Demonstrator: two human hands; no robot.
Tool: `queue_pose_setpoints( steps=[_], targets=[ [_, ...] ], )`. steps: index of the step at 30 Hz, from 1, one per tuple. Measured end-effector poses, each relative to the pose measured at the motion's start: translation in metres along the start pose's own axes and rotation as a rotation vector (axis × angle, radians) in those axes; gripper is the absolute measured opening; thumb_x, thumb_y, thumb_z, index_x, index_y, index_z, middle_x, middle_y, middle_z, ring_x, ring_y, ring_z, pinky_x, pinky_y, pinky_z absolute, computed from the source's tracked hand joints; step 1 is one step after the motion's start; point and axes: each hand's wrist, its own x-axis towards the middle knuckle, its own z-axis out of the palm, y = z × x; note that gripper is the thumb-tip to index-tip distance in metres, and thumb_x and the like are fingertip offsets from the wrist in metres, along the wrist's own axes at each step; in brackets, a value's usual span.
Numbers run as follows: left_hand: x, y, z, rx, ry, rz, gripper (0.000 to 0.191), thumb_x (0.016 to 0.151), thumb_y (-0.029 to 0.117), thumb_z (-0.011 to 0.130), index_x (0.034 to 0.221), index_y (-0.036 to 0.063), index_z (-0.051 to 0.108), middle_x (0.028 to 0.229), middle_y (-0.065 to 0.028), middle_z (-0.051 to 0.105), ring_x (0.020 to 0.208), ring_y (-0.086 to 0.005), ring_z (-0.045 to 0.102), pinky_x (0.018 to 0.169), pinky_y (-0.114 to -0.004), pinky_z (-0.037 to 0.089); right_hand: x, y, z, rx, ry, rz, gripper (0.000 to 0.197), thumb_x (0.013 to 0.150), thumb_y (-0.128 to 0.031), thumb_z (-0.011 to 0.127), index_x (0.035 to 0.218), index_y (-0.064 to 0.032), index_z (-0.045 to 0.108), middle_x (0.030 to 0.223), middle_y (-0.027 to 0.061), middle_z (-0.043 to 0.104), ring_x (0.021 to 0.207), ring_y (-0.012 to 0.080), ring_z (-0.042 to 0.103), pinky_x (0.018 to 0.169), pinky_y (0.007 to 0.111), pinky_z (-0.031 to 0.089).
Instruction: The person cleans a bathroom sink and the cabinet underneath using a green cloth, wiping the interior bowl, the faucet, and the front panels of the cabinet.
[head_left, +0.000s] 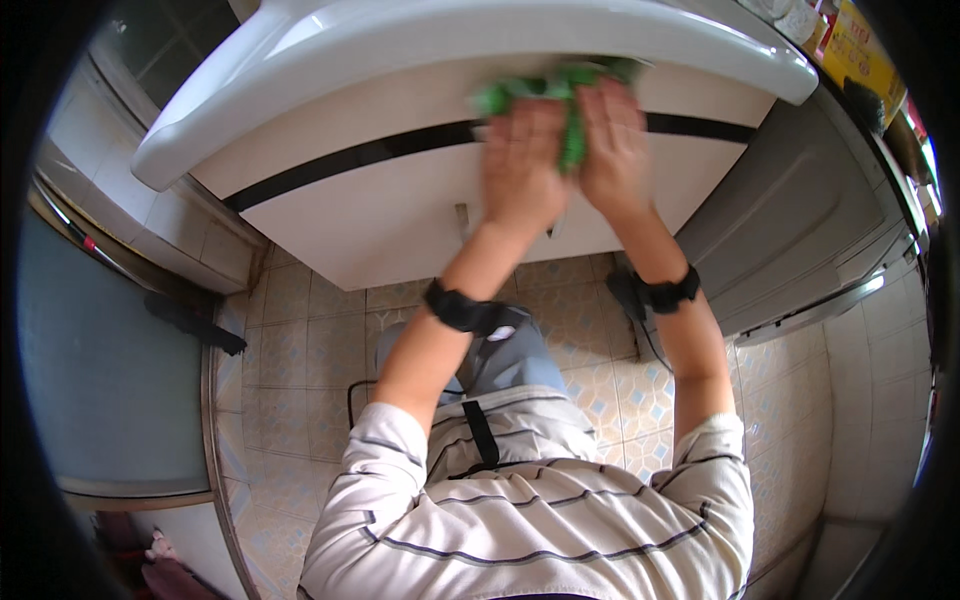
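A crumpled green cloth, blurred, lies against the cream front of a vanity cabinet, just under the lip of a white ceramic washbasin. My left hand holds its left part, fingers pointing up toward the basin. Beside it, my right hand has the right part. Some cloth shows between the two hands and above the fingertips, over the black strip across the cabinet front. The fingers hide the rest. Below the left wrist is a small metal handle on the cabinet.
To the right stands a grey appliance, with a yellow box and other items above it. A frosted panel is on the left, near a black object. Patterned tiles cover the floor. Black bands are on both forearms.
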Motion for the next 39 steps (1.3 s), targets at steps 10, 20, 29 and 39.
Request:
queue_pose_setpoints(
  steps=[10,20,29,39],
  targets=[
    [-0.007,0.107,0.120,0.120,-0.188,0.434,0.048,0.085,0.023,0.038,0.130,0.0072,0.034,0.134,-0.0016,0.035,0.124,-0.0087,0.030,0.106,-0.025,0.016,-0.118,0.113,-0.015,0.132,0.008,0.492,0.065,0.085,-0.019,0.050,0.131,0.0100,0.016,0.138,0.0263,0.014,0.129,0.0359,0.011,0.104,0.044,0.008],
    [-0.082,0.089,0.149,-0.011,-0.427,0.339,0.042,0.085,0.023,0.036,0.126,0.0108,0.040,0.132,0.0013,0.038,0.123,-0.0071,0.030,0.106,-0.025,0.015,-0.193,0.099,0.008,0.065,-0.228,0.521,0.070,0.087,-0.024,0.049,0.134,0.0051,0.006,0.138,0.0241,0.015,0.128,0.0339,0.015,0.105,0.041,0.005],
    [-0.030,0.046,0.058,0.088,-0.238,0.195,0.051,0.076,0.022,0.046,0.126,0.0136,0.042,0.123,-0.0021,0.048,0.116,-0.0134,0.040,0.103,-0.033,0.019,-0.111,0.045,0.037,0.164,-0.007,0.456,0.067,0.089,-0.037,0.038,0.135,0.0013,0.009,0.139,0.0281,-0.002,0.128,0.0433,-0.006,0.100,0.055,-0.004],
    [-0.077,-0.104,-0.065,0.282,-0.118,-0.145,0.049,0.076,0.021,0.048,0.122,0.0045,0.044,0.123,-0.0149,0.044,0.112,-0.0344,0.041,0.097,-0.051,0.024,-0.019,-0.130,0.065,0.173,-0.266,0.095,0.055,0.076,-0.017,0.048,0.129,-0.0109,0.038,0.134,0.0126,0.034,0.128,0.0252,0.025,0.105,0.038,0.018]
  ],
)
